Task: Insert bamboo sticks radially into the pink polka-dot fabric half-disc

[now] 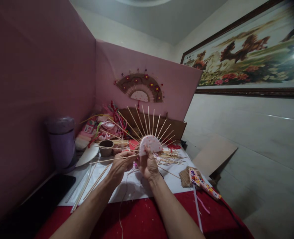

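Note:
My right hand [148, 165] pinches the lower edge of a white dotted half-round fan base [150, 144], held upright above the table. Thin wooden sticks [149, 122] radiate from the base like spokes. My left hand [120, 162] is closed on one long stick [107, 159] that lies roughly level and meets the base's left side. Both hands are raised over a white sheet [137, 187] on a red tablecloth [142, 215].
A purple lidded cup [60, 141], a white plate [88, 155] and a small brown cup [106, 147] stand at the left. Loose sticks [170, 155] lie behind the hands. A patterned fabric piece [201, 181] is at the right. A finished fan [140, 88] hangs on the pink partition.

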Motion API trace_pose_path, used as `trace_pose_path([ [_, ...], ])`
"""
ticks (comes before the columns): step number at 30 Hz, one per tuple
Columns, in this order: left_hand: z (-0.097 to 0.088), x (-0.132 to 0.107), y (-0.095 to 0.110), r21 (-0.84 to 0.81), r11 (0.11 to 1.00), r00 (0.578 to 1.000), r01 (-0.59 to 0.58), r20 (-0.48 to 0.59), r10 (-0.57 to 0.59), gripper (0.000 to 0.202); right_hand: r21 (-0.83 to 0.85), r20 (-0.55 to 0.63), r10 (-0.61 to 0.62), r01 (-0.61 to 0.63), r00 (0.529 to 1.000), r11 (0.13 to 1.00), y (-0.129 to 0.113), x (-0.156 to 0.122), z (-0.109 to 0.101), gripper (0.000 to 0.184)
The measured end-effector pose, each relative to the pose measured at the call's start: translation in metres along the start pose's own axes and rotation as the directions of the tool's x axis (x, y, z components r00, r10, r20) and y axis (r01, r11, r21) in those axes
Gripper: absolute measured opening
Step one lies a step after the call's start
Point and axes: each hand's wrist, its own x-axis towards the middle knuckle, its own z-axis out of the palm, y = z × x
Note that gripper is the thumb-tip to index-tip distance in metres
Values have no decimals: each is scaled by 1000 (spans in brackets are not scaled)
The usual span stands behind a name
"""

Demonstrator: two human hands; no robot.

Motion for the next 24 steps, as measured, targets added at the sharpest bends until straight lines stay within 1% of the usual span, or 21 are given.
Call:
trace_pose_path([
  [5,-4,0,-3,-11,1000,999,-25,32,25,23,23,11,-5,4,1000,1000,0,-1,1,13],
  [8,-4,-1,-3,-12,1000,1000,-26,14,27,22,34,6,-12,12,1000,999,0,-1,2,14],
  [13,-1,-2,0,-21,1000,1000,4,2,-4,23,38,48,-7,5,999,999,1,0,1,14],
  [17,4,-2,5,23,998,996,59,-63,-58,26,45,67,-13,10,998,999,3,3,-2,12],
  [19,5,-2,7,66,995,993,73,-100,-67,27,47,82,-22,18,996,999,3,3,-3,10],
  [21,5,-1,8,131,990,991,58,-125,-42,27,51,86,-18,14,996,999,3,3,-4,10],
  [22,4,-1,9,176,984,991,32,-133,-8,26,50,82,-7,3,997,999,3,3,-4,10],
  [24,-1,2,11,295,953,987,-62,-126,104,24,28,63,16,-18,998,999,2,3,-4,11],
])
